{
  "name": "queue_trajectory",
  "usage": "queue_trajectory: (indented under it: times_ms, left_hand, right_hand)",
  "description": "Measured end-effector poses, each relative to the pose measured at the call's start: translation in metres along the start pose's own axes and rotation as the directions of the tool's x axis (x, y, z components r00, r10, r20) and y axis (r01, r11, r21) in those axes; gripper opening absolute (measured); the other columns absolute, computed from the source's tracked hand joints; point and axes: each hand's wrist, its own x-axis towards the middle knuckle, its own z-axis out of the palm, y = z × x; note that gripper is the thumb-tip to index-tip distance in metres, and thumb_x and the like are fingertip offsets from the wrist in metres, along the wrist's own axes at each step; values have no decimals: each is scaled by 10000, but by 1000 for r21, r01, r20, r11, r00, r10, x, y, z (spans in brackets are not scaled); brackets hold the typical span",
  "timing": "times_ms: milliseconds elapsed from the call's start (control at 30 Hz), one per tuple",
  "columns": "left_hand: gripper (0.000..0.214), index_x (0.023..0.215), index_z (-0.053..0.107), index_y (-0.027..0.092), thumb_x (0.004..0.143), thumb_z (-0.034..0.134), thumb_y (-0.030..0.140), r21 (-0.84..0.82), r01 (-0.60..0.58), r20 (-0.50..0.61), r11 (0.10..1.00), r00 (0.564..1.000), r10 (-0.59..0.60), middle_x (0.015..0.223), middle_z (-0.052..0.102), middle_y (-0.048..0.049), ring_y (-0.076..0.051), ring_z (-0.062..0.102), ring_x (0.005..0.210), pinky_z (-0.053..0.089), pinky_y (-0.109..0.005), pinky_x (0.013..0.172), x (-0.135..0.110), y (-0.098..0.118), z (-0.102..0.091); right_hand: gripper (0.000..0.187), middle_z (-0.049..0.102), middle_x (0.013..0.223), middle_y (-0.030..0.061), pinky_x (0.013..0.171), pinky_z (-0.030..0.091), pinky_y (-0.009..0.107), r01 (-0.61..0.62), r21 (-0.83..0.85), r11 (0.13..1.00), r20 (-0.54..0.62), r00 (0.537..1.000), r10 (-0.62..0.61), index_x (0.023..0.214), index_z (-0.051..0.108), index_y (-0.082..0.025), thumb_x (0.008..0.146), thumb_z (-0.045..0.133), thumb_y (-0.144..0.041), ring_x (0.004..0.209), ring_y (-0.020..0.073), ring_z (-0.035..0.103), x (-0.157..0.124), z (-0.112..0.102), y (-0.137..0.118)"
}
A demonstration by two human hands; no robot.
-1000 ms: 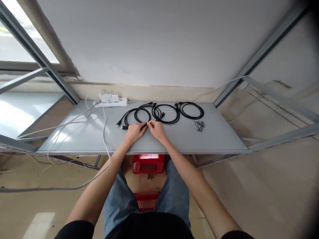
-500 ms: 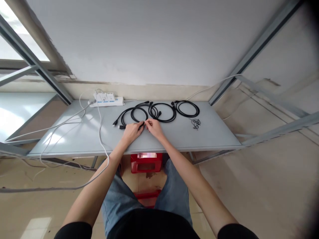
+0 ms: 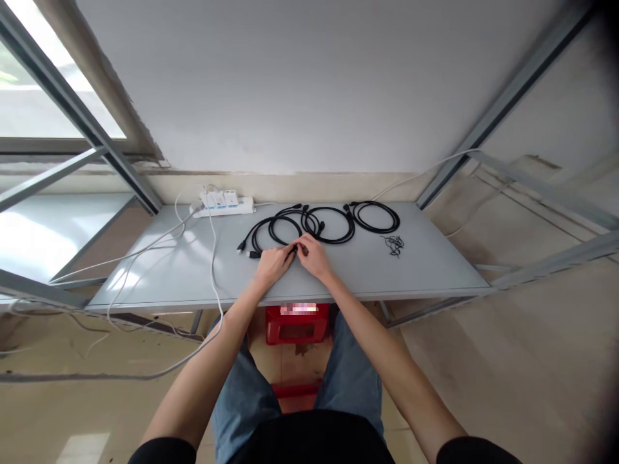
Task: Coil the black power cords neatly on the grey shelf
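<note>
Three coiled black cables lie in a row on the grey table [image 3: 435, 270]. My left hand [image 3: 273, 263] and my right hand [image 3: 315, 256] meet at the near edge of the leftmost black cable [image 3: 271, 227]; both pinch it with fingers closed, fingertips almost touching. That cable's two plug ends trail to the left of my left hand. The middle black cable [image 3: 333, 225] lies just beyond my right hand, and the right black cable [image 3: 374, 216] sits further right, untouched.
A small pile of black twist ties [image 3: 394, 244] lies right of the cables. A white power strip [image 3: 223, 202] with chargers sits at the table's back left, white leads [image 3: 213, 270] running off the front edge. A red stool [image 3: 296, 322] stands under the table. Metal rack struts flank both sides.
My hands stay together on the leftmost cable, the fingertips drawn slightly closer. The view has shifted a little as my head moved; the cables have not moved on the table.
</note>
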Motion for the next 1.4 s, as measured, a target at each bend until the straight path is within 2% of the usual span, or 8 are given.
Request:
queue_trajectory:
  times_ms: [133,233,333,533,667,900,1100,1400]
  left_hand:
    - [448,1408,693,218,1130,395,405,12,3,8,1000,1000,-3,1172,811,-158,-296,777,1049,519,-346,874,1,-2,1]
    - [443,1427,683,224,1129,398,386,9,0,7,1000,1000,0,1165,813,-154,-293,775,1060,521,-345,882,1,-3,1]
    - [450,1472,656,229,1127,407,373,-7,-2,-7,1000,1000,2,1191,809,-151,-284,770,1084,522,-334,891,0,-3,2]
    - [446,1465,666,220,1125,429,387,-4,4,-13,1000,1000,-4,1185,813,-147,-285,770,1094,521,-325,884,0,-3,0]
    - [437,1449,672,216,1127,441,400,6,2,-37,1000,999,-2,1168,817,-140,-288,772,1090,520,-320,877,1,-4,1]
    - [434,1411,687,202,1142,417,410,-24,-32,-80,999,996,30,1183,813,-149,-271,773,1078,519,-305,888,1,-5,5]
    - [407,1405,692,196,1131,438,356,-18,-21,-59,1000,998,20,1174,815,-143,-285,774,1064,523,-320,871,2,-4,5]
    - [419,1413,690,213,1131,423,372,25,-1,-62,1000,998,3,1152,817,-148,-293,773,1061,513,-331,860,3,-5,6]
  right_hand:
    - [239,666,1048,90,778,569,292,31,2,1000,16,999,-31,1049,720,-168,900,549,-92,831,181,646,-4,3,2]
    - [158,682,1012,77,772,568,293,19,-21,1000,11,1000,-19,997,722,-178,947,579,-134,784,173,639,-6,5,4]
    - [165,703,1004,77,782,565,289,24,-47,999,19,1000,-23,975,734,-185,1004,573,-163,784,171,647,-7,5,4]
    - [219,728,1078,88,917,557,305,50,-13,999,27,998,-49,1065,777,-196,1058,565,-144,983,205,706,-9,5,6]
    - [216,732,1102,88,920,546,302,37,-19,999,37,999,-36,1089,791,-204,1043,603,-110,996,211,710,-8,6,11]
    - [166,730,1084,86,877,536,292,28,-129,991,63,998,-20,1053,769,-189,1066,609,-147,957,210,707,-4,7,10]
    - [214,718,1139,100,879,536,294,59,-202,978,97,994,-40,1159,744,-182,1107,537,-165,1001,214,705,-5,5,2]
    - [244,724,1091,104,813,505,297,63,-399,915,118,993,-17,1125,748,-181,1132,504,-198,952,214,703,-8,8,-5]
